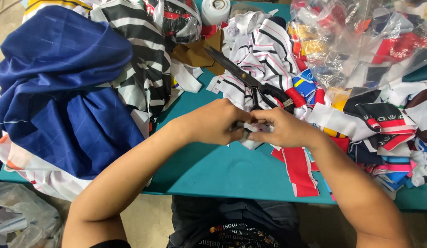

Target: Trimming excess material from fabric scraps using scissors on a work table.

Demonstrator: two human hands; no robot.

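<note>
Both hands met at mid-worktop, fingers pinched together on one small white fabric scrap (248,136). Left hand (212,122) was curled over its left end, right hand (281,129) closed on its right end, so the scrap sat directly between them, mostly hidden by the knuckles. Its exact shape could not be read.

Key relation: the black scissors (248,81) lay just beyond the hands, away from the person. Long axis ran diagonal, blade tips pointing up and to the left, handles down and right, nearly touching the right hand's fingertips. Right hand was clearly the nearer one to the handles; left hand sat near the blade line but not touching it.

Counts: one pair of scissors, one scrap in hand, one white tape roll (215,10) well beyond the hands at the far edge. One blue pinstriped cloth heap (62,92) lay well to the left of the left hand, with a black-and-white striped piece (140,69) beside it. Right of the right hand: a loose pile of red, white and navy offcuts (379,128), too many to count, and one clear plastic bag (360,41) of coloured scraps beyond it. Teal worktop (222,170) was bare nearer the person.
</note>
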